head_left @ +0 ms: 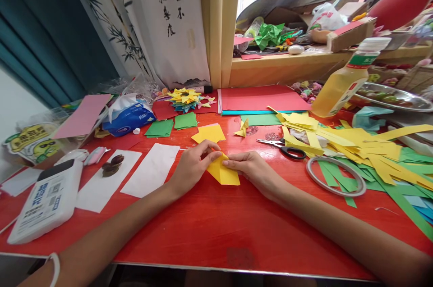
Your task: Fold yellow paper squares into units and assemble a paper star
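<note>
Pinching a creased yellow paper point(223, 176) near its top, the left hand point(193, 161) and right hand point(254, 170) each gripped it between thumb and fingers, mid-table, just in front of a small yellow stack point(211, 133). Whether the paper touched the red table point(182, 237) could not be told. Risks, as judged: uneven pinch pressure might have skewed the crease; opposed pulling might have torn the tip; a forward slip might have scattered the stack.
</note>
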### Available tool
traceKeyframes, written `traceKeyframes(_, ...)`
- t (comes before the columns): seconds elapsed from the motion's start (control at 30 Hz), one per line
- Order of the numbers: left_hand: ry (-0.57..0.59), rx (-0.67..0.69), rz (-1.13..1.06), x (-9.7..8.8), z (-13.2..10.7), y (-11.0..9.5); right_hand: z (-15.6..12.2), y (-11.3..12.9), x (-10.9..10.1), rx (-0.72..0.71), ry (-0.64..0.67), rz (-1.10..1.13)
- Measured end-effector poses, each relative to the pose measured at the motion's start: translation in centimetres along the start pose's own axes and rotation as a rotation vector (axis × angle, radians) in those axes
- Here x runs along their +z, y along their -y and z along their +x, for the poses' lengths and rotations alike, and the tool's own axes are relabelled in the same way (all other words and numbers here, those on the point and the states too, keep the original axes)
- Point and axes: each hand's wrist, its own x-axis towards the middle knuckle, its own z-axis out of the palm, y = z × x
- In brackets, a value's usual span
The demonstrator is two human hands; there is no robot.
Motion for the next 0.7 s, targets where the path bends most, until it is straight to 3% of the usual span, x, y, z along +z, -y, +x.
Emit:
traceKeyframes(0.57,0.163,0.156,0.164,-0.81,0.83,0.34,0.24,-0.25,-0.30,0.006,0.010,-0.277)
traceKeyframes(0.7,0.158,0.209,0.203,-0.61,0.73,0.64,0.09,0.12,-0.12,-0.011,0.048,-0.234)
